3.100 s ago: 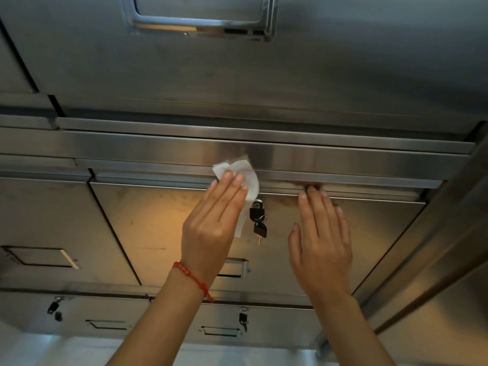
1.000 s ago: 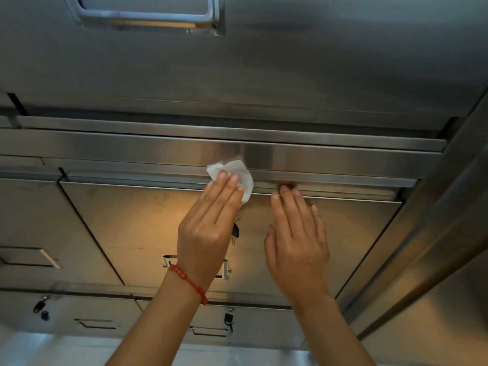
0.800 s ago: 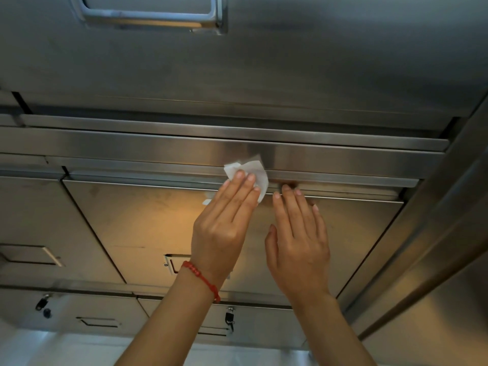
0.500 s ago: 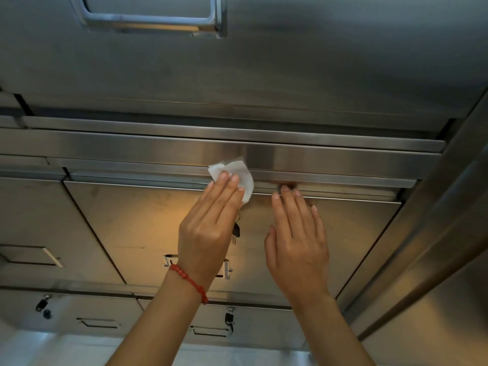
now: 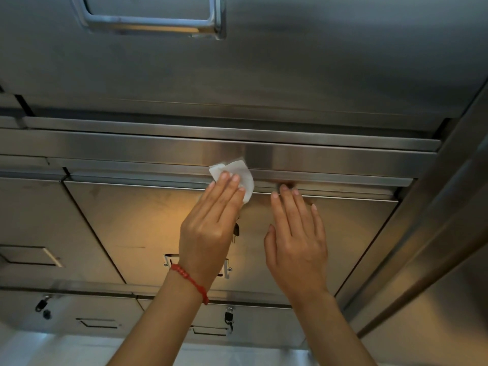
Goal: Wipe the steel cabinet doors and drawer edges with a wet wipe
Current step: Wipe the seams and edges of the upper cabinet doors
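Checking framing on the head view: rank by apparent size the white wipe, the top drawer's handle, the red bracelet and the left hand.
1. Top drawer's handle, partly cut off at the top.
2. Left hand, pressing flat on the wipe.
3. White wipe, partly hidden under the fingers.
4. Red bracelet, the smallest.

Left hand point(image 5: 208, 228) covers most of the crumpled white wet wipe point(image 5: 237, 173) and the dark dangling keys point(image 5: 237, 230); upper-left chrome recessed handle point(image 5: 155, 21) is cropped by the frame's top.

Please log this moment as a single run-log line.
left hand: presses wet wipe flat on drawer edge | right hand: open, fingertips on same edge | step: wiping
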Demonstrator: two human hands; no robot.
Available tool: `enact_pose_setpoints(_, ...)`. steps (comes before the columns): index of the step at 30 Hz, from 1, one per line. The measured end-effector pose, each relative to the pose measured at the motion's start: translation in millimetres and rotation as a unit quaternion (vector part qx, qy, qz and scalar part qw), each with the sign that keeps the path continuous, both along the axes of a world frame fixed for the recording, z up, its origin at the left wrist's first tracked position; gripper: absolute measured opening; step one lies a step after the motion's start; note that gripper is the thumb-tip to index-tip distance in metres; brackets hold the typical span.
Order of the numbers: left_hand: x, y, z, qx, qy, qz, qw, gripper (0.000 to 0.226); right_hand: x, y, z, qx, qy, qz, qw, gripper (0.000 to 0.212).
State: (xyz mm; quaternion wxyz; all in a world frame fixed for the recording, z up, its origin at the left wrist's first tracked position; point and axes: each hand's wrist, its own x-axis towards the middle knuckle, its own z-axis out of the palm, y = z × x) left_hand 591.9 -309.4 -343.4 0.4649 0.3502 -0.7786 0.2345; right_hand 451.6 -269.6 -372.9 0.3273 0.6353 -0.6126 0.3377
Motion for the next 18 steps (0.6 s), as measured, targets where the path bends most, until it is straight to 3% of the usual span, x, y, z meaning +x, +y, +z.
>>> enact_pose_setpoints(18, -30, 5, 3, 0.016, -0.025, -0.020, 0.999, 0.039, -41, 18, 0, -0.001, 0.026, -0.041, 0.999, 0.046)
